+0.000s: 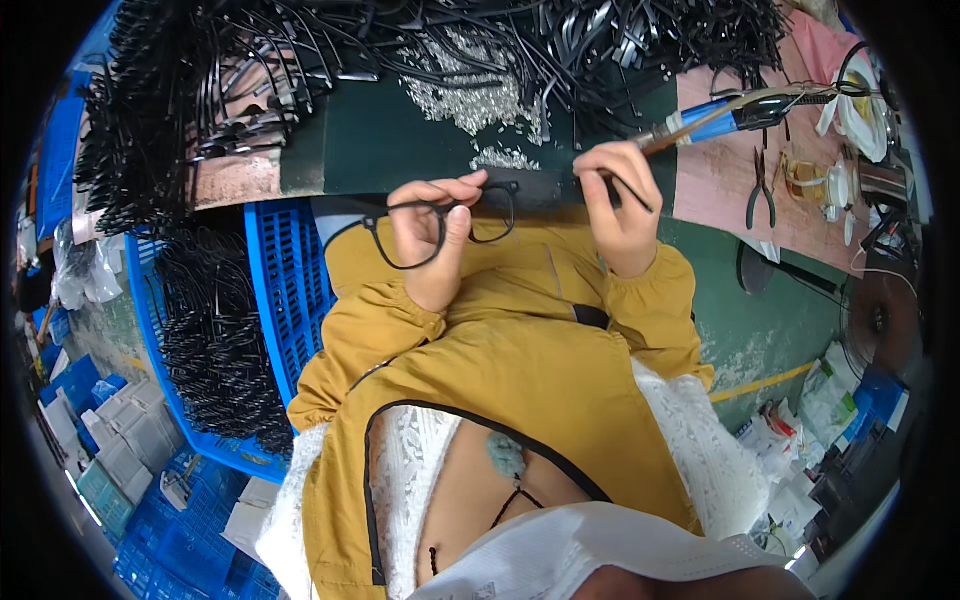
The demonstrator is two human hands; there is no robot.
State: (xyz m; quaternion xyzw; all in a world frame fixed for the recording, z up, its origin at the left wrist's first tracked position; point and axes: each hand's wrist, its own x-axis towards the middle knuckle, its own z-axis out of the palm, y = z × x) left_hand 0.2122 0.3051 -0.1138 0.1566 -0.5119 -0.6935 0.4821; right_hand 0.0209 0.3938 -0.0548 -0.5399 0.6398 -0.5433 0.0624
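Observation:
My left hand (pixel 432 235) grips a black eyeglass frame (pixel 404 267) between thumb and fingers, above my lap at the table's near edge. Its two rims spread to either side of my thumb. My right hand (pixel 625 205), a little to the right, is closed on a slim black eyeglass temple (pixel 632 191), which slants down across the fingers; its other end is hidden by the hand. Just beyond both hands lies a small heap of tiny silvery pieces (pixel 505 159) on the dark table mat (pixel 370 135). The larger silvery pile (pixel 465 90) is behind it.
Black temples heap up along the far side (pixel 610 50) and at the left (pixel 150 130). A blue crate (pixel 262 300) full of black frames stands left of my lap. To the right are a blue-handled electric tool (pixel 715 120), pliers (pixel 761 195) and a glass jar (pixel 805 180).

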